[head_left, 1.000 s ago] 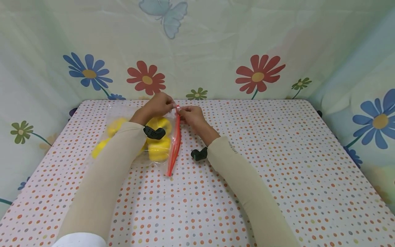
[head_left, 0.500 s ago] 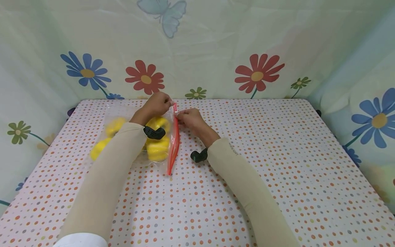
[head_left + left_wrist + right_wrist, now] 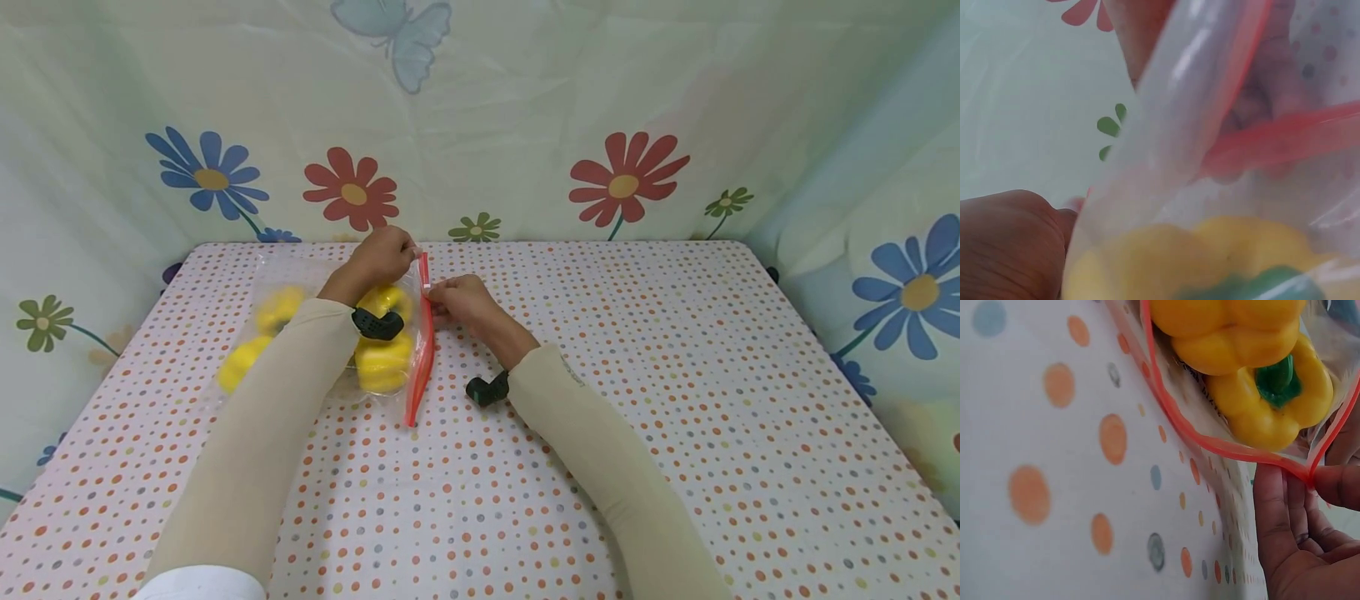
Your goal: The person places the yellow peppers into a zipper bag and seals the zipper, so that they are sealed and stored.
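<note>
A clear zip bag (image 3: 300,268) lies on the left half of the table, with several yellow bell peppers (image 3: 384,364) inside. Green stems show on peppers (image 3: 1254,381) in the right wrist view. Along its right side runs a red zip strip (image 3: 422,367), with a small white slider (image 3: 427,287) near the far end. My left hand (image 3: 381,254) pinches the bag's far corner by the strip's end. The right hand (image 3: 467,300) pinches the strip at the slider between thumb and fingers. Nearer me the bag's mouth gapes apart, as the right wrist view shows.
A white cloth with coloured dots covers the table (image 3: 675,417). A flower-patterned curtain (image 3: 510,100) hangs behind its far edge and along both sides. Each wrist wears a black camera mount (image 3: 378,324).
My right hand and the white slider have moved along the red strip towards me, away from the far corner. The left hand has stayed at that corner, shifting slightly left.
</note>
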Demonstrator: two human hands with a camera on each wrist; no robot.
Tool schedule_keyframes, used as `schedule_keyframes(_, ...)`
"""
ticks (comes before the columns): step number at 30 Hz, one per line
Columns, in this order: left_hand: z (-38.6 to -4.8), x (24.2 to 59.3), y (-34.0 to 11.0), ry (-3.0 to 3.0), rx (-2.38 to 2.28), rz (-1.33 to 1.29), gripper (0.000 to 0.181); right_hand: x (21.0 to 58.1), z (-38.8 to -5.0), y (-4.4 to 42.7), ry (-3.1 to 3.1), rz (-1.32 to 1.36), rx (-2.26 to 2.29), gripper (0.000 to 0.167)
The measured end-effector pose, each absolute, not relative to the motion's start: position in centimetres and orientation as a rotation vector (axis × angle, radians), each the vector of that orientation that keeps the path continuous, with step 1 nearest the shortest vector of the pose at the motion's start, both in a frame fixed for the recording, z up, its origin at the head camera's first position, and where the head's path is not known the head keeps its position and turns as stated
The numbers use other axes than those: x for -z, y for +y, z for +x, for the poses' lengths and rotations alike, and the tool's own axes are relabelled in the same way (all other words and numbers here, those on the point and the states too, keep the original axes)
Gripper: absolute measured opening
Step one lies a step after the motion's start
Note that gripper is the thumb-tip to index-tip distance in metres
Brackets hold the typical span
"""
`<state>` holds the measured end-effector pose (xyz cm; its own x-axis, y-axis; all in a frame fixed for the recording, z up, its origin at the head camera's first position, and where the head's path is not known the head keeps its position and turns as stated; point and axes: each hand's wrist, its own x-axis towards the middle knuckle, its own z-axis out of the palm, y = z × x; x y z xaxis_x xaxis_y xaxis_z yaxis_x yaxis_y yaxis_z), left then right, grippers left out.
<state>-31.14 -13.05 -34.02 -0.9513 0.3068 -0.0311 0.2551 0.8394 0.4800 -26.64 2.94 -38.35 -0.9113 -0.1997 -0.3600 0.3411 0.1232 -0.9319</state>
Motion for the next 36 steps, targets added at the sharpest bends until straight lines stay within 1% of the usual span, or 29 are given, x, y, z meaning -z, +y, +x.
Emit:
schedule_keyframes(9, -31.2, 33.9, -13.1, 2.919, -0.749, 0.362, 0.028, 38.3, -25.1, 3.5, 2.062, 0.065, 1.738, 0.022)
schedule_keyframes(14, -31.3, 33.7, -13.2, 2.925, -0.738, 0.341, 0.031, 38.4, -24.4, 3.7, 2.039, 0.063, 1.73, 0.021)
schedule_keyframes(21, -31.0, 33.2, -13.4, 2.952, -0.74, 0.326, 0.029, 38.5, -23.6, 3.6, 2.01, 0.014, 1.747, 0.024)
schedule_keyframes(28, -31.0, 33.0, -13.0, 2.952, -0.735, 0.34, 0.029, 38.6, -22.7, 4.2, 1.999, 0.031, 1.729, 0.022)
schedule_keyframes(36, -31.1, 33.2, -13.5, 2.962, -0.731, 0.271, 0.029, 39.1, -21.5, 4.5, 1.938, -0.049, 1.708, 0.021)
